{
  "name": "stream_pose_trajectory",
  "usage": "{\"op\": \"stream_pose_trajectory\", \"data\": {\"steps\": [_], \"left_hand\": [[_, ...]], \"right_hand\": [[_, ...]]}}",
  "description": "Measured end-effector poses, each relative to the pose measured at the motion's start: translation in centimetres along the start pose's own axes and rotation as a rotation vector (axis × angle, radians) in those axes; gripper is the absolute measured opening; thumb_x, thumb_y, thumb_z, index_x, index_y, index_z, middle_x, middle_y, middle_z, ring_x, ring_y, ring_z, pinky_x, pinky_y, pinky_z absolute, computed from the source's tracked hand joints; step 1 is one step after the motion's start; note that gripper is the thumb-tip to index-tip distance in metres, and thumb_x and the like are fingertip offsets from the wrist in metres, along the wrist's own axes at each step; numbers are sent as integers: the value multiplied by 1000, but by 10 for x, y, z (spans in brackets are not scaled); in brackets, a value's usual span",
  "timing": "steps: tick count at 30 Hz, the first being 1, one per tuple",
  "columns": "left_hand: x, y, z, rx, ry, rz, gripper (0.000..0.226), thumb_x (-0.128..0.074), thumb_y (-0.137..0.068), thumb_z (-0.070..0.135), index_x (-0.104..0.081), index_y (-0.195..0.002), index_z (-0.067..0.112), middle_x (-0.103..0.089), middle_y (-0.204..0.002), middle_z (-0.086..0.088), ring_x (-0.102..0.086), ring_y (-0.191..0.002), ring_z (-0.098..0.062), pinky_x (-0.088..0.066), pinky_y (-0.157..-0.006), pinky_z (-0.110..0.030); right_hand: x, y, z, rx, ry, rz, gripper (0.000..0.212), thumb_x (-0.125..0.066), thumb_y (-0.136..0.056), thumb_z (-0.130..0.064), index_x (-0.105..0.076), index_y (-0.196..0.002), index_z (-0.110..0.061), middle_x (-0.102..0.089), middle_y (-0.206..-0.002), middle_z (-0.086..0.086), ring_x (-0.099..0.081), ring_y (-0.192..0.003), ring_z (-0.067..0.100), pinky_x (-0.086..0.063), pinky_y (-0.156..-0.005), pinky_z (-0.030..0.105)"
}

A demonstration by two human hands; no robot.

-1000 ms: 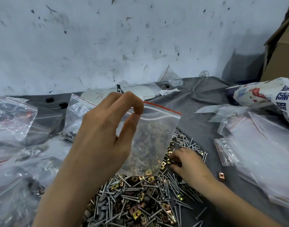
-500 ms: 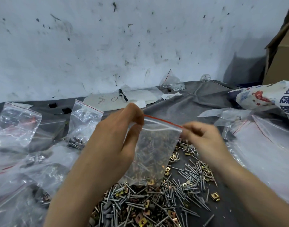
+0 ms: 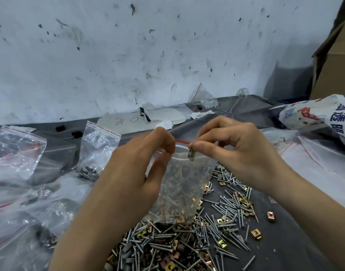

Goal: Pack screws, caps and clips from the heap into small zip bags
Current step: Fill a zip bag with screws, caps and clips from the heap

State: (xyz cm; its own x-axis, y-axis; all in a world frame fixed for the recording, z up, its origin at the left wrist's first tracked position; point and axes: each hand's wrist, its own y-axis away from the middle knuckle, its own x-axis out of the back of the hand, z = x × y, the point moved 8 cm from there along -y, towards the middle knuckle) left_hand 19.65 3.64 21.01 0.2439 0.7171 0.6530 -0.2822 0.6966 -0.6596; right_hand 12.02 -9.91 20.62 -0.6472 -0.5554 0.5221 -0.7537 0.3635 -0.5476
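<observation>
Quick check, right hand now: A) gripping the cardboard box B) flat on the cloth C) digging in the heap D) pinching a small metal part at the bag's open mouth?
D: the right hand pinches a small metal part at the open mouth of the zip bag, which the left hand holds up above the heap.

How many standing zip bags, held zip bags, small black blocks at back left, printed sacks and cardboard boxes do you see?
Standing zip bags: 3
Held zip bag: 1
Black blocks: 2
Printed sack: 1
Cardboard box: 1
Total: 8
</observation>
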Motion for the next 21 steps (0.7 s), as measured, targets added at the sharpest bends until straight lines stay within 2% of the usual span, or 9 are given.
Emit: {"op": "stream_pose_trajectory", "data": {"steps": [2,4,6,8,10,12,16,18,21], "left_hand": [[1,0,1,7,-3,26,10,-56,-89,17,-54,-90,26,-66,-87,17,-60,-86,1,-43,-74,-12],[3,0,-1,17,-10,51,17,-60,-90,8,-56,-89,23,-66,-85,16,-60,-86,0,-42,-76,-11],[8,1,-3,24,-21,78,22,-64,-88,0,-57,-87,21,-64,-82,18,-60,-87,1,-40,-74,-4],[15,2,-6,28,-32,121,22,-65,-85,0,-58,-86,21,-63,-80,20,-60,-85,3,-37,-71,2],[22,2,-13,58,-32,168,23,-65,-84,3,-59,-86,25,-63,-78,21,-60,-82,5,-37,-66,2],[24,3,-21,96,-21,171,26,-68,-81,7,-62,-88,31,-63,-76,21,-60,-81,4,-38,-63,2],[23,3,-27,90,-114,111,22,-77,-75,8,-69,-82,27,-65,-79,19,-60,-82,0,-42,-69,-5],[26,3,-29,103,-129,153,15,-74,-77,10,-69,-79,24,-65,-80,18,-61,-83,0,-43,-70,-10],[32,4,-31,129,-103,253,12,-70,-82,11,-66,-81,22,-66,-83,14,-61,-84,3,-44,-70,-8]], "right_hand": [[1,2,2,-17,-17,-13,28,-60,-73,-52,-76,-81,-31,-64,-90,-12,-61,-86,4,-48,-72,22],[3,4,2,1,-14,-35,28,-63,-70,-54,-75,-84,-32,-65,-95,-14,-62,-89,5,-50,-72,21],[17,6,10,24,-38,43,19,-74,-76,-44,-71,-92,-36,-65,-101,-13,-63,-89,7,-51,-72,19],[36,10,33,-9,-61,206,20,-73,-79,-31,-67,-98,-37,-66,-101,-13,-62,-86,5,-50,-73,18],[44,15,69,-104,55,294,18,-70,-84,-20,-66,-95,-35,-66,-98,-13,-61,-86,6,-51,-75,21],[35,23,120,-309,239,222,18,-67,-86,-14,-66,-98,-28,-63,-103,-4,-60,-94,17,-48,-84,29],[-6,59,196,-597,473,-63,27,-63,-91,-30,-63,-116,-21,-54,-123,5,-50,-111,20,-38,-97,29],[-21,73,210,-617,584,-139,31,-56,-93,-39,-59,-122,-27,-51,-129,0,-45,-118,20,-37,-100,31],[-28,81,210,-551,661,-106,23,-48,-96,-42,-58,-114,-32,-52,-127,-8,-41,-119,19,-37,-96,34]]}}
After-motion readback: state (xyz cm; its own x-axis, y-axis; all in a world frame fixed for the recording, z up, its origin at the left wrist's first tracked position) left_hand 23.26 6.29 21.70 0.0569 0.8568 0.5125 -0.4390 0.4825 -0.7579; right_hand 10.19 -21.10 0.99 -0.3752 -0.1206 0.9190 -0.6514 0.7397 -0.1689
